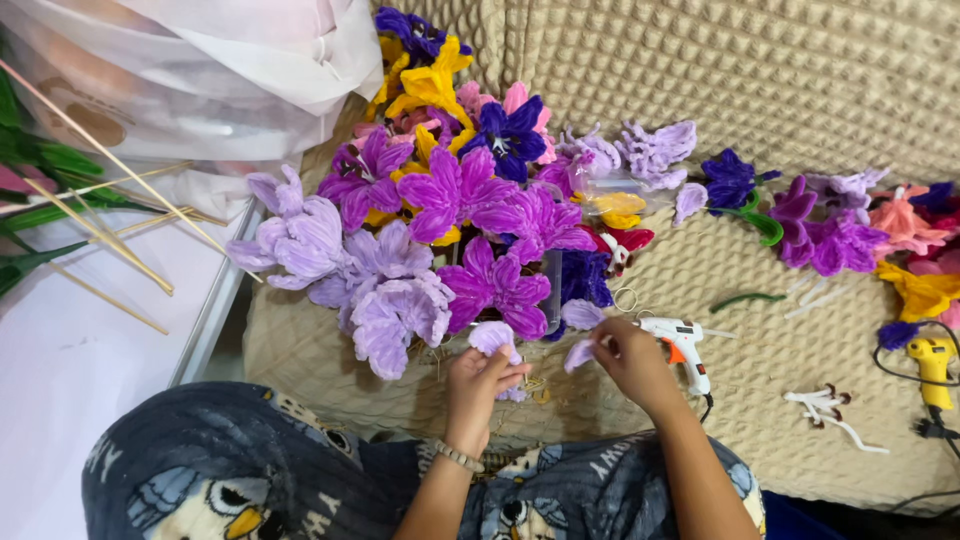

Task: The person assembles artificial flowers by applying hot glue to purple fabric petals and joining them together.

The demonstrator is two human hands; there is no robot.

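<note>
L hand (484, 372) grips a lilac flower (495, 340) just below the flower pile (450, 215). R hand (630, 357) pinches a lilac petal (579, 354), w/ white glue gun (682, 345) touching it, right of pile.

1. Left hand (482, 375): fingers curl over a pale lilac petal (492, 336); the grip beneath is hidden.
2. Right hand (630, 358): covers the handle of the white glue gun (682, 345).
3. Yellow glue gun (932, 362): cable cut by the right edge.
4. Wooden sticks (110, 215): ends run off the left edge.
</note>
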